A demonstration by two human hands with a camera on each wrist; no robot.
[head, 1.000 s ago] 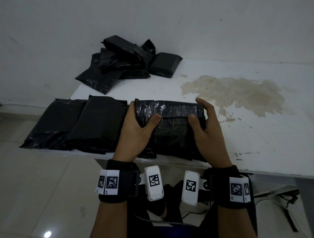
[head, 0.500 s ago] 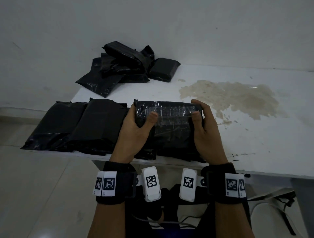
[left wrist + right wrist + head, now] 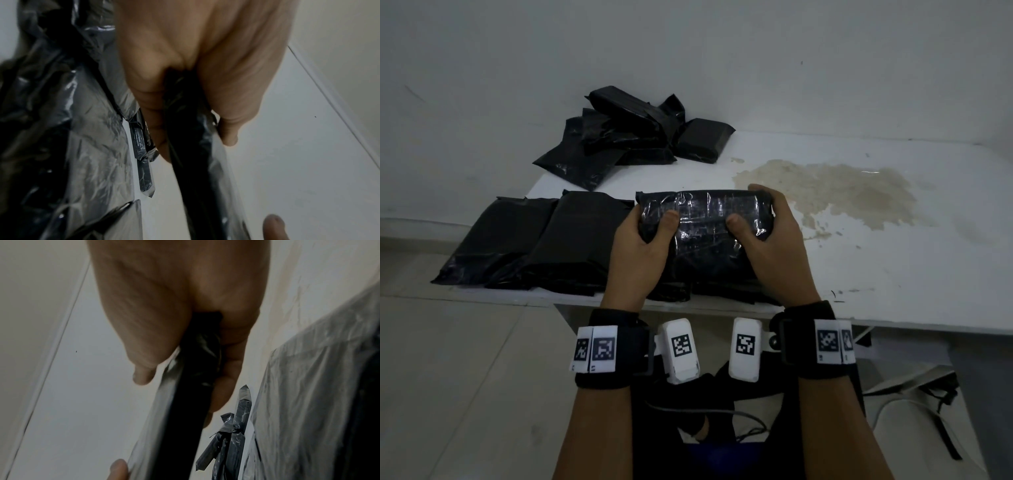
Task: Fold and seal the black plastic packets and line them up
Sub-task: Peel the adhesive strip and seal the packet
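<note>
A black plastic packet (image 3: 705, 236) lies on the white table (image 3: 893, 260) near its front edge, with a shiny folded flap along its far end. My left hand (image 3: 650, 226) grips its left end and my right hand (image 3: 770, 219) its right end. Both thumbs press on top and the fingers wrap behind the far edge. In the left wrist view my left hand (image 3: 191, 126) clamps the packet's edge (image 3: 189, 178). The right wrist view shows my right hand (image 3: 185, 366) pinching the packet (image 3: 185, 418). Two packets (image 3: 500, 236) (image 3: 582, 236) lie side by side just left of it.
A loose pile of black packets (image 3: 626, 137) sits at the table's back left against the wall. A brown stain (image 3: 825, 185) marks the tabletop right of my hands. Straps and a cable (image 3: 914, 387) lie on the floor under the table's right part.
My right thumb has slid inward along the folded flap, closer to the left thumb. Both hands keep their hold and the packet stays beside the row.
</note>
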